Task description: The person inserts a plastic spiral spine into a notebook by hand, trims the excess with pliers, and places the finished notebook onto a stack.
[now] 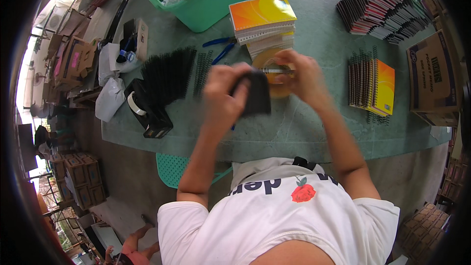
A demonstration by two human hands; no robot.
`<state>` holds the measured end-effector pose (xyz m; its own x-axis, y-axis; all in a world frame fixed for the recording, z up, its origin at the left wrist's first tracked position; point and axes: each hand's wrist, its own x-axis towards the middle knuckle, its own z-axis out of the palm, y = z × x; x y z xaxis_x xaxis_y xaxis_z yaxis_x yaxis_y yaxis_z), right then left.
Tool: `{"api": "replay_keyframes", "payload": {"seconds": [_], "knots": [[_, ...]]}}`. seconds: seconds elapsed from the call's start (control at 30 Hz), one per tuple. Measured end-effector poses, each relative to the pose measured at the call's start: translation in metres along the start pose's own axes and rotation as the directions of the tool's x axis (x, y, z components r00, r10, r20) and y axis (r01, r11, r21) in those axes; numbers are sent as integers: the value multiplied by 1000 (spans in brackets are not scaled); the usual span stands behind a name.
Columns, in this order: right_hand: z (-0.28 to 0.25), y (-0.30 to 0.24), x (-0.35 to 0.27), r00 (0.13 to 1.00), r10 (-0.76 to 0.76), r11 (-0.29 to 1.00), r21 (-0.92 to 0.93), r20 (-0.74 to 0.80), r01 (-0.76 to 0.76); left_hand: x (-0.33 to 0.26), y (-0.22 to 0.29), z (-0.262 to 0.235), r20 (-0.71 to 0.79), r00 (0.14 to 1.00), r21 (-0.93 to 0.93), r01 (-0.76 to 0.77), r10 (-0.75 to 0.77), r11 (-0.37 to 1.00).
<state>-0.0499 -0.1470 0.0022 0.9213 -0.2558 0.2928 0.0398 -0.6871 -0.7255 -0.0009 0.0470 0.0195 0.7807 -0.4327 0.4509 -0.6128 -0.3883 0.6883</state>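
My left hand (pixel 221 91) is closed round a flat, dark, block-like object (pixel 257 95), blurred by motion, whose kind I cannot make out. Close beside it, the fingers of my right hand (pixel 306 81) are bent together over a tape roll (pixel 281 91). Something thin and pale shows at those fingertips, too blurred to name. Just beyond my hands rises a stack of yellow-orange notebooks (pixel 262 13) with punched edges. Blue-handled pliers (pixel 218 41) lie left of that stack. Loose black spiral coils (pixel 169 73) are heaped further left.
A black tape dispenser (pixel 149 113) stands near the table's left edge, by white plastic bags (pixel 112 99). At the back is a green tub (pixel 211 10). On the right are spiral-bound yellow notebooks (pixel 384 88), a tall pile of black-and-red notebooks (pixel 375 5) and a cardboard box (pixel 434 76).
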Motion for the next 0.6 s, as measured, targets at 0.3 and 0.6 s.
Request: {"api": "replay_keyframes", "payload": {"seconds": [0.3,0.6], "knots": [[5,69,-29,970,130,586,774,203,-241,10,4,10,-155,983,-29,-102,96,994],[6,59,-28,981,29,707,690,190,-154,-1,-16,28,40,967,60,-254,252,965]]}}
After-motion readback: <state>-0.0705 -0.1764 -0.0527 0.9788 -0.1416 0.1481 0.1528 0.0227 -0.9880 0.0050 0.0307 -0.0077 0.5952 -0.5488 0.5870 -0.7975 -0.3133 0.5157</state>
